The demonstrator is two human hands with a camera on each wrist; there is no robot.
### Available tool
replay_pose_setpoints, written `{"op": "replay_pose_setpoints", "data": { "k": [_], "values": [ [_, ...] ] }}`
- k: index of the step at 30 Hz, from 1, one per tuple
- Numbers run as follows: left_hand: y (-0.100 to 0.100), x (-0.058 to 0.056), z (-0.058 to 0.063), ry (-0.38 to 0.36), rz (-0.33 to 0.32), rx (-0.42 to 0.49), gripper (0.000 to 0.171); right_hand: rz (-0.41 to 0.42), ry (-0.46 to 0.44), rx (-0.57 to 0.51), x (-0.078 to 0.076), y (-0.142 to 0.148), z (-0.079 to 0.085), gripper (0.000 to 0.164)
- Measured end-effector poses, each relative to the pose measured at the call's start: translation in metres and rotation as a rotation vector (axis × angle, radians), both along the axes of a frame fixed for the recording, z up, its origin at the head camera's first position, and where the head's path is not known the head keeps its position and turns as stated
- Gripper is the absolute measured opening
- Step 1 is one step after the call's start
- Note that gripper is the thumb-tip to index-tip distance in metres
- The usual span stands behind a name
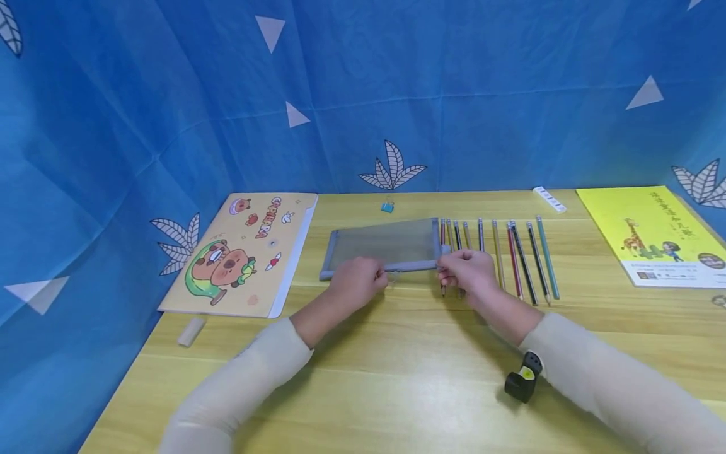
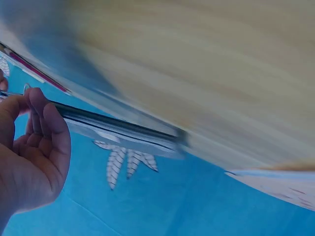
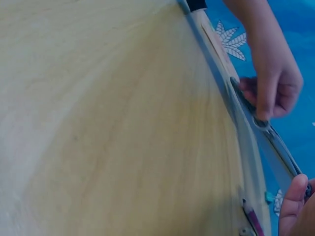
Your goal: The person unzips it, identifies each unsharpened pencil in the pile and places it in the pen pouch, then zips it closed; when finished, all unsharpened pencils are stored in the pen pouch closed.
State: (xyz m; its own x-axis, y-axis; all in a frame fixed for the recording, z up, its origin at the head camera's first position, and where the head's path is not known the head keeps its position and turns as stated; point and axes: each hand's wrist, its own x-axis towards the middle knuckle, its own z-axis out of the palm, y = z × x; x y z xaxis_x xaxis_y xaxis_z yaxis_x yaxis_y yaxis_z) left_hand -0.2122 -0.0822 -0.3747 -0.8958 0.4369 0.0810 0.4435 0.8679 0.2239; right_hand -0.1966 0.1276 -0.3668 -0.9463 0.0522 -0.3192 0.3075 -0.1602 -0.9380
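A grey see-through zip pouch (image 1: 386,244) lies on the table in the head view, its zipped edge turned toward me. At the middle of that edge my left hand (image 1: 358,280) pinches the zipper pull, whose ring (image 3: 262,124) shows in the right wrist view. The right hand (image 1: 472,271) pinches the pouch's right end by the zipper. Several pencils lie side by side to the right of the pouch, from a dark red pencil (image 1: 442,231) to a teal pencil (image 1: 547,258). My right hand and wrist cover parts of some of them.
At left lies a capybara folder (image 1: 227,252), with an eraser-like block (image 1: 191,331) in front of it. Behind the pouch sits a blue binder clip (image 1: 387,206). A white block with dark marks (image 1: 549,198) and a yellow book (image 1: 652,233) lie at the back right.
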Motion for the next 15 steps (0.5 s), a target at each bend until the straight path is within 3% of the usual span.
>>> {"op": "replay_pose_setpoints", "data": {
  "k": [3, 11, 15],
  "values": [
    [-0.013, -0.003, 0.003, -0.006, 0.034, -0.007, 0.023, 0.013, 0.008, 0.001, -0.002, 0.007, 0.003, 0.011],
    [-0.053, -0.012, 0.01, 0.068, 0.144, -0.092, 0.022, 0.014, 0.004, 0.022, -0.007, 0.03, 0.011, 0.005],
    [-0.067, -0.013, 0.012, 0.063, 0.2, -0.089, 0.015, 0.02, -0.002, 0.044, -0.007, 0.038, 0.012, 0.01]
  ]
}}
